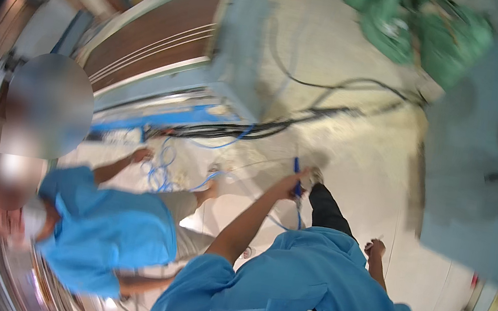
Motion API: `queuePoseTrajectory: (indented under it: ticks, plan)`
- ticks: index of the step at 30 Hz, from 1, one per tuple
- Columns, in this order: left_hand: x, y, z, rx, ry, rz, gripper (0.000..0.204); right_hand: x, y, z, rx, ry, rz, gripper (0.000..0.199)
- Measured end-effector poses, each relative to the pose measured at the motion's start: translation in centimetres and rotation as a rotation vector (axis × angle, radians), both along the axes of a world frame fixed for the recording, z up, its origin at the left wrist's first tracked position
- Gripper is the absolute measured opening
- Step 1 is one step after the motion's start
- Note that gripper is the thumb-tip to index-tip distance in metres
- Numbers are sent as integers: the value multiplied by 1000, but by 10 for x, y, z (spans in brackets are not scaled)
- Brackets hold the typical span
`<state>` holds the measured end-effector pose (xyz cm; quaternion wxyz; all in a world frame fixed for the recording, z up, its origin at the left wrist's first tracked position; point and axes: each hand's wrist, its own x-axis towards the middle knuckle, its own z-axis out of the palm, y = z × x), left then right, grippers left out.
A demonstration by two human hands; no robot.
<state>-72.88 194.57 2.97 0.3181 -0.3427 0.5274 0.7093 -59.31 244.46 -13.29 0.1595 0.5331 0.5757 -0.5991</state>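
My left hand (287,188) is closed around a slim blue air gun (297,172), held upright in front of my body. A thin blue hose (299,218) runs from its lower end toward my waist. My foot, in a black trouser leg (327,210), stands just right of that hand. Lower and to the right, my right hand (376,247) hangs at my side with its fingers curled. A small pale tip shows at those fingers, too small to name.
To my left, a co-worker in a blue shirt (114,229) stands beside coiled blue hose (161,172). Black cables (265,129) cross the floor by a large machine cabinet (238,52). Green sacks (450,40) lie at the far right, near a grey-blue panel (483,163).
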Motion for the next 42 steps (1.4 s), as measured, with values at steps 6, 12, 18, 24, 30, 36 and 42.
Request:
queuePoseTrajectory:
  ticks: [6, 12, 18, 24, 30, 36, 42]
  plan:
    - [105, 35, -58, 242, -236, 76, 49, 199, 34, 35, 502, -36, 979, 20]
    - [194, 87, -96, 113, -220, -280, 29, 278, 91, 134, 189, -11, -25, 28]
    - [212, 157, -75, -546, -20, -499, 13, 383, 206, 159, 372, 10, 73, 30]
    - [259, 417, -62, -511, 156, -846, 20, 468, 329, 167, 145, 227, -426, 16]
    - [425, 790, 36, 208, 153, -1333, 40, 479, 445, 236, -78, 619, -433, 11]
    - [463, 959, 169, 280, 493, -1404, 25, 474, 573, 319, -304, 863, -505, 16]
    - [414, 1034, 248, -42, 1257, -539, 18, 496, 701, 347, -305, 799, 195, 46]
